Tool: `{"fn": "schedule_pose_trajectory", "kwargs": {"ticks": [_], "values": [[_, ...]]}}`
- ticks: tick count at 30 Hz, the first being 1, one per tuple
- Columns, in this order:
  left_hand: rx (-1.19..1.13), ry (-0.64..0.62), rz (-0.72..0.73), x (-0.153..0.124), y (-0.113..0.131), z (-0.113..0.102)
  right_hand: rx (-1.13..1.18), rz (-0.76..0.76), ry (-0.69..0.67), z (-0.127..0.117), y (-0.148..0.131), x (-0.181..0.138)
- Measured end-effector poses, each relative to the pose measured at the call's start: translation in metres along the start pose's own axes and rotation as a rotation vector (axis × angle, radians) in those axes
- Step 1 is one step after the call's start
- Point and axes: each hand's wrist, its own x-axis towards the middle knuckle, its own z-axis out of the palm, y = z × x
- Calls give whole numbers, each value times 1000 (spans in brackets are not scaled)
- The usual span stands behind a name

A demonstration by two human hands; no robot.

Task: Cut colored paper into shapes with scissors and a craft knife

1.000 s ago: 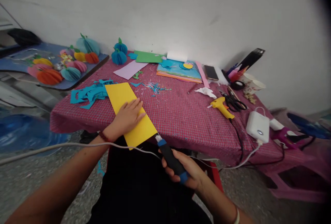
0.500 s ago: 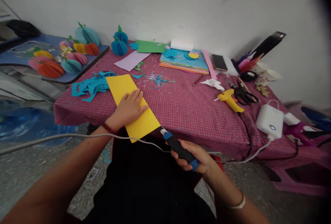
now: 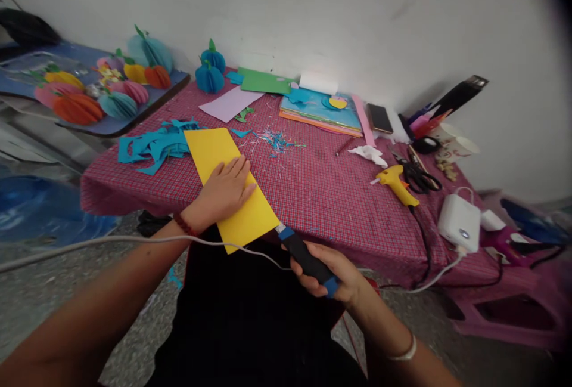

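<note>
A folded-looking yellow sheet of paper [image 3: 250, 220] lies slantwise over the table's front edge, its near end above my lap. My left hand [image 3: 226, 191] rests flat on it with the fingers stretched out. Low at the front, my right hand [image 3: 324, 274] is wrapped around a thick black tool with blue bands [image 3: 308, 259]. The tool's pale metal tip meets or nearly meets the paper's near right corner; I cannot tell whether it touches. A grey cable [image 3: 147, 238] crosses in front of my left wrist.
Blue paper scraps [image 3: 154, 144] lie left of the sheet. A yellow glue gun [image 3: 397, 183], black scissors [image 3: 420, 175] and a white power bank [image 3: 459, 220] sit on the right. Stacked coloured paper [image 3: 319, 114] lies at the back. Paper pumpkins [image 3: 78, 108] cover the left table.
My right hand and the tool have shifted slightly, bringing the tip closer to the paper's corner. My left hand stays on the sheet. The whole view has turned a little.
</note>
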Motion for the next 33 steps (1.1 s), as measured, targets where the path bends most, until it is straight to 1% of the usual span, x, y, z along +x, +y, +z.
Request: {"fn": "schedule_pose_trajectory", "kwargs": {"ticks": [4,9,11,13,16,20,24,26,28,30,33], "values": [[-45,3,4,-1,1,-1,-8,18,-3,-1,-7,4],[-60,8,0,-2,2,-2,-30,34,19,-9,-10,-4],[-59,12,-4,-2,2,-1,-72,38,41,-12,-10,-6],[-56,17,-11,-2,2,0,-174,18,74,-13,-12,-7],[-50,23,-17,-2,2,1,-399,1,173,-9,-17,-8],[-36,40,-14,-3,1,0,-777,-3,345,11,-25,-17],[-12,44,-18,-3,0,0,-1305,-193,417,36,-30,-28],[-5,47,-18,-3,1,0,-1548,-267,464,42,-31,-30],[-4,54,-18,-3,1,1,-1745,-300,513,42,-30,-30],[-5,55,-19,-2,2,0,-1894,-353,568,37,-27,-28],[-12,28,-10,-1,-2,-4,-2016,-455,653,29,-19,-24]]}}
